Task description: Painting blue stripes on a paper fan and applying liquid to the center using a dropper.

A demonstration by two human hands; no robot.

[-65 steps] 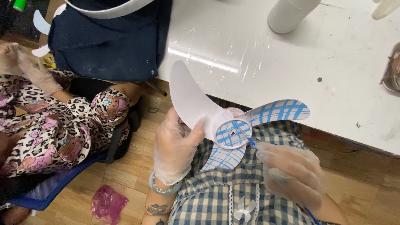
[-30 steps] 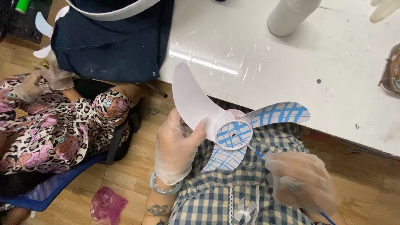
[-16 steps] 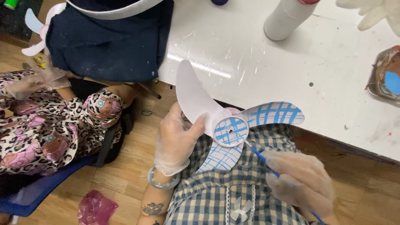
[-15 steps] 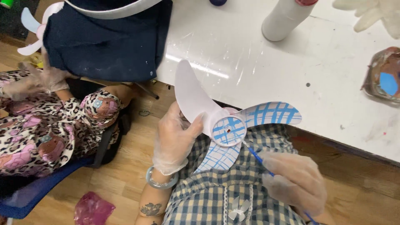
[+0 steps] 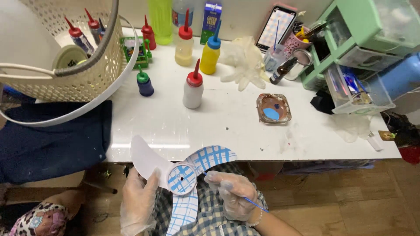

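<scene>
The gloved left hand (image 5: pixel 139 202) clamps its grip on a white three-bladed plastic fan propeller (image 5: pixel 181 177) below the white surface (image 5: pixel 227 126); the gloved right hand (image 5: pixel 232 194) pinches a thin blue paintbrush (image 5: pixel 253 202) against it.

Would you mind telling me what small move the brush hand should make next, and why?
Probably bring the thin brush in the right hand onto the plain white blade. The other two blades and the hub already carry blue cross-lines, this one carries none, and the left hand holds the fan by it.
</scene>
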